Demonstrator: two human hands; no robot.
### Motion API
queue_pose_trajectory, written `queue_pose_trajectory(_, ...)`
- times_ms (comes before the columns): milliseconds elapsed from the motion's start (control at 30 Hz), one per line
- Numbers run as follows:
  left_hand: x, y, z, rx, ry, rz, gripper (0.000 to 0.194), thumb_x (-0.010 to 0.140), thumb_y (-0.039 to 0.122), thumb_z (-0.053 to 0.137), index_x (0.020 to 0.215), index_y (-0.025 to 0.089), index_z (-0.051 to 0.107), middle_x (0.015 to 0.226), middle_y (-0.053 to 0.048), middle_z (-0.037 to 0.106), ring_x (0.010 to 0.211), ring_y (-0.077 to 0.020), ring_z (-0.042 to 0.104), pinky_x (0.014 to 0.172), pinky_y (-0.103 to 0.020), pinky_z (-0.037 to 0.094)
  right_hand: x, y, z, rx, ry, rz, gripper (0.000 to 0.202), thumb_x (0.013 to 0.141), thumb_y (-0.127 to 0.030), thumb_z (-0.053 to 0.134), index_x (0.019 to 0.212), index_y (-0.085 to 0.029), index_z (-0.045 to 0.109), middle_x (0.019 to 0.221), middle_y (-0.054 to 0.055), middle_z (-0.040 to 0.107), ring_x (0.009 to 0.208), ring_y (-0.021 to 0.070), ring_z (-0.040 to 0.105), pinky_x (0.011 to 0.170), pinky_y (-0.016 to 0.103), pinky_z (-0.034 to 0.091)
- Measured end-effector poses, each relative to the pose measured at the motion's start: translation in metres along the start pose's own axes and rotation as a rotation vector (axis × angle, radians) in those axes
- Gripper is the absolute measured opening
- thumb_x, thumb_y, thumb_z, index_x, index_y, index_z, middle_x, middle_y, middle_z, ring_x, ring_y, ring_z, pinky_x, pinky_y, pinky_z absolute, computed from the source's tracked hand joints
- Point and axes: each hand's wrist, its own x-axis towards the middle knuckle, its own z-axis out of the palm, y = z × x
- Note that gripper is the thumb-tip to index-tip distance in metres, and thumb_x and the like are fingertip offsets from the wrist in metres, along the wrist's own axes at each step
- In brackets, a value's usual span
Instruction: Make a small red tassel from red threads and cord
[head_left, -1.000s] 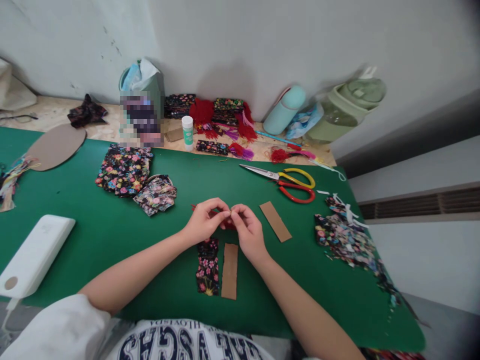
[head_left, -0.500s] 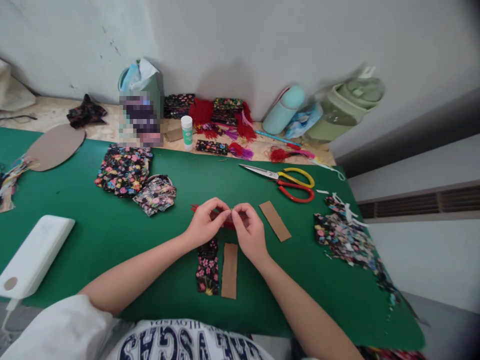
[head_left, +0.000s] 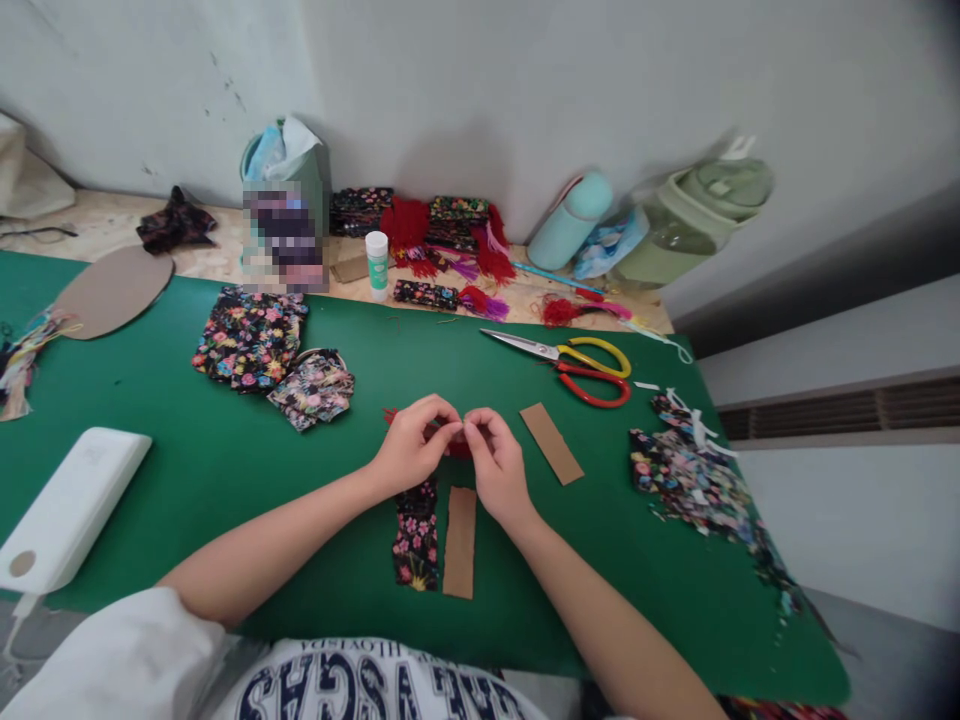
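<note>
My left hand (head_left: 417,443) and my right hand (head_left: 496,462) meet over the middle of the green mat, thumbs and forefingers pinched nearly tip to tip. Whatever lies between the fingertips is too small to make out. Red thread (head_left: 459,444) shows behind and below the fingers, and its ends poke out left of my left hand. Just beneath the hands lies a strip of black floral fabric (head_left: 415,540), its top partly covered by my left hand. Beside it is a brown cardboard strip (head_left: 459,545). Another cardboard strip (head_left: 552,443) rests at an angle to the right of my right hand.
Scissors (head_left: 570,362) with yellow and red handles lie beyond my hands. Folded floral fabric (head_left: 249,338) is at left, fabric scraps (head_left: 694,475) at right. A glue stick (head_left: 377,267), a turquoise bottle (head_left: 570,222) and tasselled pieces (head_left: 439,295) line the back. A white power bank (head_left: 75,510) lies front left.
Both hands keep their pinch in nearly the same place; the fingers of my right hand have shifted very slightly. The objects on the mat lie as before.
</note>
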Motion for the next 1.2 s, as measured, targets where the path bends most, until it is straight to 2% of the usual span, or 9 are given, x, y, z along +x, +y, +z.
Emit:
queue_pose_trajectory(67, 0.001, 0.003, -0.002, 0.011, -0.020, -0.002, 0.011, 0.087, 0.019, 0.052, 0.077, 0.015, 0.055, 0.077, -0.001, 0.054, 0.058, -0.0076, 0.053, 0.052, -0.020, 0.047, 0.000, 0.000, 0.000, -0.022, 0.003, -0.034, 0.016, 0.090, -0.036, 0.051, 0.083, -0.021, 0.051, 0.078, 0.001, 0.053, 0.069, 0.0138, 0.054, 0.065, 0.027, 0.049)
queue_pose_trajectory(233, 0.004, 0.007, -0.007, 0.140, -0.006, 0.078, 0.012, 0.084, 0.016, 0.055, 0.073, 0.016, 0.057, 0.072, -0.001, 0.058, 0.069, -0.0112, 0.055, 0.063, -0.023, 0.046, 0.000, 0.000, -0.001, -0.029, 0.015, -0.068, 0.016, 0.089, -0.035, 0.051, 0.082, -0.022, 0.052, 0.078, 0.001, 0.053, 0.071, 0.0143, 0.052, 0.066, 0.027, 0.047)
queue_pose_trajectory(467, 0.004, 0.006, -0.008, 0.260, -0.006, 0.207, 0.012, 0.086, 0.014, 0.052, 0.075, 0.016, 0.055, 0.072, -0.001, 0.057, 0.066, -0.0108, 0.053, 0.062, -0.023, 0.043, 0.001, -0.001, -0.003, -0.099, 0.000, -0.085, 0.014, 0.090, -0.031, 0.050, 0.081, -0.021, 0.052, 0.078, 0.001, 0.052, 0.071, 0.0144, 0.053, 0.066, 0.028, 0.046)
queue_pose_trajectory(567, 0.004, 0.005, -0.009, 0.290, -0.014, 0.238, 0.011, 0.086, 0.013, 0.052, 0.076, 0.016, 0.055, 0.072, -0.001, 0.056, 0.066, -0.0108, 0.052, 0.060, -0.022, 0.042, 0.001, -0.002, -0.005, -0.195, 0.001, -0.167, 0.012, 0.092, -0.027, 0.048, 0.082, -0.022, 0.051, 0.080, 0.002, 0.052, 0.072, 0.0147, 0.053, 0.066, 0.028, 0.046)
queue_pose_trajectory(733, 0.004, 0.004, -0.009, 0.323, 0.012, 0.274, 0.011, 0.087, 0.013, 0.051, 0.077, 0.016, 0.055, 0.072, -0.001, 0.056, 0.066, -0.0112, 0.052, 0.061, -0.023, 0.043, 0.004, -0.008, -0.012, -0.498, -0.021, -0.464, 0.009, 0.090, -0.015, 0.047, 0.083, -0.021, 0.049, 0.081, 0.003, 0.053, 0.077, 0.0160, 0.054, 0.068, 0.030, 0.046)
queue_pose_trajectory(800, 0.003, 0.004, -0.007, 0.304, 0.024, 0.273, 0.012, 0.088, 0.014, 0.050, 0.077, 0.016, 0.055, 0.073, -0.002, 0.057, 0.069, -0.0115, 0.053, 0.063, -0.024, 0.044, 0.005, -0.010, -0.015, -0.548, -0.018, -0.522, 0.009, 0.089, -0.013, 0.047, 0.084, -0.021, 0.050, 0.081, 0.004, 0.054, 0.076, 0.0162, 0.054, 0.067, 0.030, 0.046)
queue_pose_trajectory(900, 0.000, 0.003, -0.003, 0.222, 0.028, 0.198, 0.012, 0.088, 0.019, 0.052, 0.077, 0.016, 0.056, 0.074, -0.002, 0.056, 0.068, -0.0111, 0.054, 0.063, -0.024, 0.046, 0.004, -0.011, -0.015, -0.527, 0.009, -0.494, 0.010, 0.089, -0.014, 0.048, 0.083, -0.021, 0.050, 0.079, 0.003, 0.054, 0.075, 0.0161, 0.055, 0.065, 0.030, 0.046)
queue_pose_trajectory(1067, -0.002, 0.004, 0.004, -0.199, 0.008, -0.127, 0.021, 0.085, 0.034, 0.058, 0.078, 0.015, 0.054, 0.076, 0.001, 0.054, 0.046, -0.0046, 0.052, 0.043, -0.019, 0.043, 0.000, -0.010, -0.008, -0.427, 0.056, -0.343, 0.010, 0.091, -0.020, 0.048, 0.081, -0.022, 0.050, 0.080, 0.003, 0.055, 0.074, 0.0161, 0.054, 0.064, 0.030, 0.046)
queue_pose_trajectory(1200, -0.001, 0.006, 0.006, -0.340, 0.018, -0.200, 0.025, 0.080, 0.038, 0.065, 0.079, 0.014, 0.055, 0.071, 0.002, 0.056, 0.046, -0.0055, 0.054, 0.045, -0.020, 0.046, -0.001, -0.009, -0.005, -0.313, 0.076, -0.240, 0.011, 0.091, -0.024, 0.048, 0.081, -0.022, 0.052, 0.080, 0.003, 0.055, 0.072, 0.0152, 0.054, 0.062, 0.029, 0.046)
